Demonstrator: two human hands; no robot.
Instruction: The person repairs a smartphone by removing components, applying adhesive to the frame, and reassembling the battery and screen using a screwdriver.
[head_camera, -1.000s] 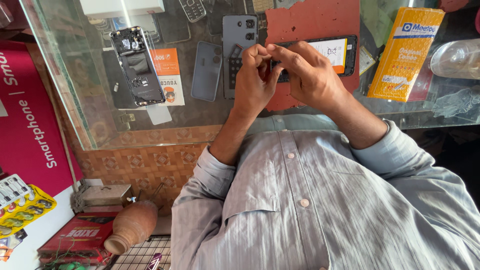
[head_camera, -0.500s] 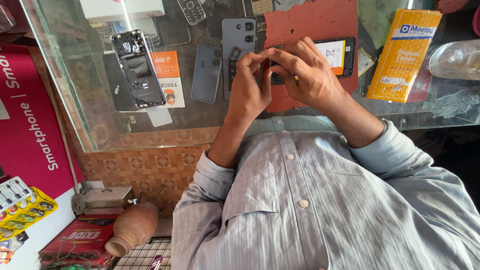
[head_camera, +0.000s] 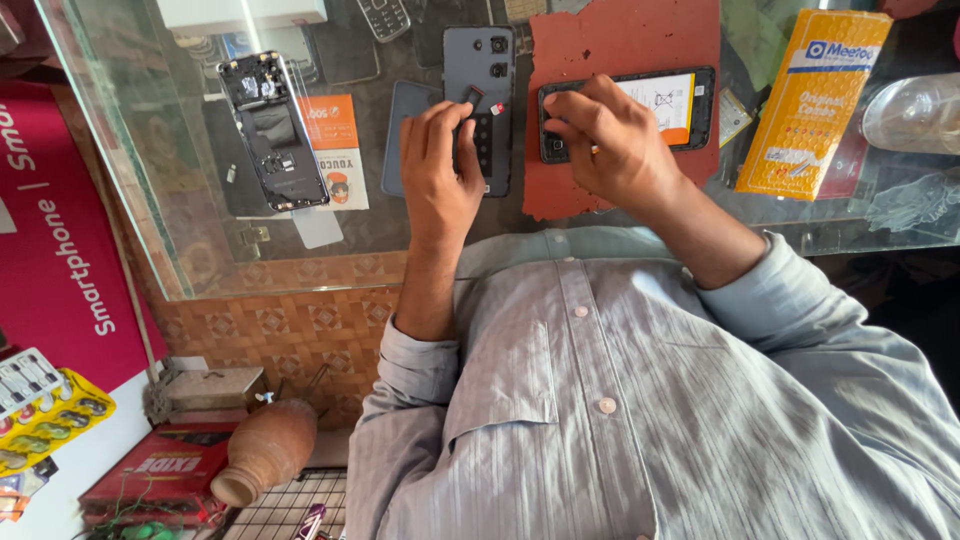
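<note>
My left hand (head_camera: 437, 170) rests on a dark grey phone back cover (head_camera: 482, 55) lying on the glass counter, its fingertips pinching a small black part (head_camera: 471, 97). My right hand (head_camera: 612, 140) lies over the lower end of an opened phone (head_camera: 675, 100) with its white-labelled battery exposed. Its fingers are closed around a thin small tool, of which only an orange bit shows. The opened phone lies on a red mat (head_camera: 620, 40).
A second stripped phone (head_camera: 272, 130) and a blue-grey cover (head_camera: 398, 130) lie to the left on the glass counter (head_camera: 150, 200). An orange packet (head_camera: 810, 100) and a clear bottle (head_camera: 915, 110) sit at right. Below the counter stand a clay pot (head_camera: 265, 450) and a red box (head_camera: 160, 470).
My hands were joined together over the red mat. They have since separated: the left went left onto the grey back cover, the right stayed on the opened phone.
</note>
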